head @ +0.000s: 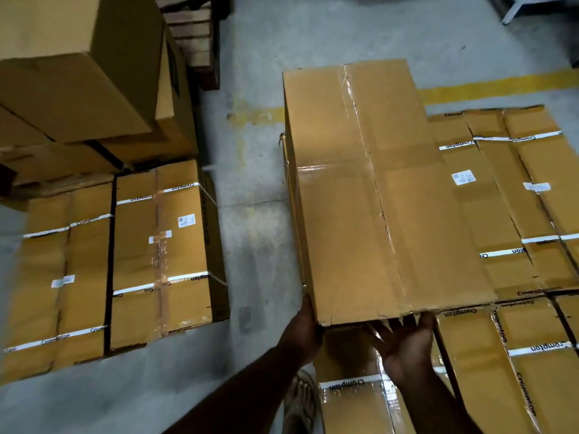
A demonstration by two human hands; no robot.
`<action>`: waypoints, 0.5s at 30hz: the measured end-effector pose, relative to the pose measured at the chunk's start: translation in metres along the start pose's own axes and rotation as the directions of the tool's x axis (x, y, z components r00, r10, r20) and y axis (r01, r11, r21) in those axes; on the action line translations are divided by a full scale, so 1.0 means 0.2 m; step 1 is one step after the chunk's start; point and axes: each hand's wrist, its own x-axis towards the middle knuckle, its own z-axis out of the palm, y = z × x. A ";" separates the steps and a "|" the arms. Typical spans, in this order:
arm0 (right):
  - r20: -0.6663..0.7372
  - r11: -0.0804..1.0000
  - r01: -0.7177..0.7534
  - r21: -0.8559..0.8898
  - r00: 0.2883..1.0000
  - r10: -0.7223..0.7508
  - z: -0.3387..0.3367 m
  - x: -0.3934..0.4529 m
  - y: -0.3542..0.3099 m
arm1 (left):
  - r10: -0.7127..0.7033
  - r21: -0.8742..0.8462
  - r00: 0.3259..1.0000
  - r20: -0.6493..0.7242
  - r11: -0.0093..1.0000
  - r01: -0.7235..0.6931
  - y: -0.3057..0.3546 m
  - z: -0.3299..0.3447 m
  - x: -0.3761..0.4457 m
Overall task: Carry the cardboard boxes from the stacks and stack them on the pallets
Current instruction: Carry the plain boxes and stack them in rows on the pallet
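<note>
A long plain cardboard box (376, 189) with clear tape lies on top of the right-hand layer of strapped boxes (513, 214). My left hand (305, 327) presses against its near left corner. My right hand (407, 339) is under its near end, palm up, fingers spread and straight beneath the torn edge. On the left stands the other group of strapped boxes (156, 245), with larger plain cartons (78, 76) stacked behind them. The pallet under the right-hand boxes is hidden.
A strip of grey concrete floor (257, 214) runs between the two groups of boxes, crossed by a yellow painted line (488, 89). A dark wooden pallet (194, 36) stands at the back. My sandalled foot (300, 402) is beside the near box.
</note>
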 end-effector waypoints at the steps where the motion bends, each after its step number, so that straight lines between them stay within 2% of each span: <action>1: -0.015 1.000 -0.007 0.001 1.000 0.007 0.01 0.00 0.00 | -0.029 -0.031 0.999 0.036 0.999 0.030 -0.02 0.00 0.01; 4: -0.012 0.999 -0.038 0.024 0.999 0.039 0.03 0.02 -0.01 | -0.088 -0.022 0.993 0.073 0.996 0.090 -0.04 -0.01 0.01; 6: 0.010 0.999 -0.035 0.037 0.999 0.035 0.03 0.03 0.00 | -0.113 0.006 0.982 0.151 0.994 0.113 -0.04 -0.01 0.00; 7: 0.018 0.999 -0.031 0.039 0.999 0.030 0.03 0.03 0.00 | -0.079 0.091 0.980 0.181 0.994 0.063 -0.03 0.00 -0.01; 9: 0.009 0.999 -0.027 0.033 1.000 0.027 0.03 0.04 0.01 | -0.035 0.255 0.987 0.155 0.967 -0.006 -0.01 0.01 -0.02; 15: -0.011 1.000 -0.013 0.005 1.000 0.013 0.03 0.04 0.10 | 0.058 0.334 0.985 0.164 0.936 -0.111 0.04 0.00 -0.07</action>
